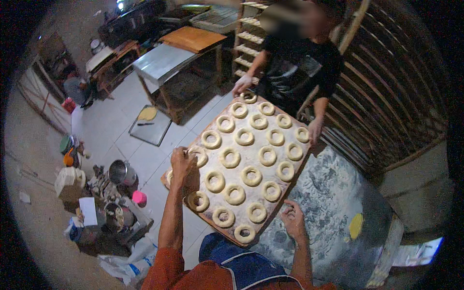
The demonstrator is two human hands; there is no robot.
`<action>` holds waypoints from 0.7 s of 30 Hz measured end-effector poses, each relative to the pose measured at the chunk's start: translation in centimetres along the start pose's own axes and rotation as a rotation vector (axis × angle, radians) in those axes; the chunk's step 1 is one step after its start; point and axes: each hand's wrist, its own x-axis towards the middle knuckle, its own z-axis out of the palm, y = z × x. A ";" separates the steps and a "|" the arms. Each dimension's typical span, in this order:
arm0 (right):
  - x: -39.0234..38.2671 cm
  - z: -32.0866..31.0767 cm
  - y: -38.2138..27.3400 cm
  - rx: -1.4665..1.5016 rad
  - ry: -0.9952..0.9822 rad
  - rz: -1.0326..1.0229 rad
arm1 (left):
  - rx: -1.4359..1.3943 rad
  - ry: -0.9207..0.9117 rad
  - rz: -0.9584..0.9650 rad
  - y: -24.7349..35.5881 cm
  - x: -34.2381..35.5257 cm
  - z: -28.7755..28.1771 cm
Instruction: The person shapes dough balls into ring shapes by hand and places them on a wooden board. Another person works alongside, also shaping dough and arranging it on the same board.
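Gripping the left edge of the board [248,153], the left hand [182,166] looks nearly closed. The right hand [294,220] is half open, fingers bent, just beside the near right edge, apparently holding nothing; whether it touches the wood, I cannot tell. A co-worker's hands [316,130] are at the far end, likely to share the weight and steady it. The board spans part of the floured surface [333,186] and the floor [111,130]. Its dough rings [252,182] lie spaced apart, probably to avoid sticking.

No text or numbers can be read.
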 end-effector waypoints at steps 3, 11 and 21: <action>-2.1 -2.3 2.4 -0.126 0.139 -0.038 | 0.040 0.089 0.058 2.0 -1.4 -0.5; -6.1 -10.8 11.4 0.488 0.254 0.106 | -0.227 0.323 0.038 10.5 -11.2 -3.7; -10.4 -18.7 19.2 -1.086 0.693 -0.263 | -0.406 0.327 -0.089 17.9 -32.7 -2.6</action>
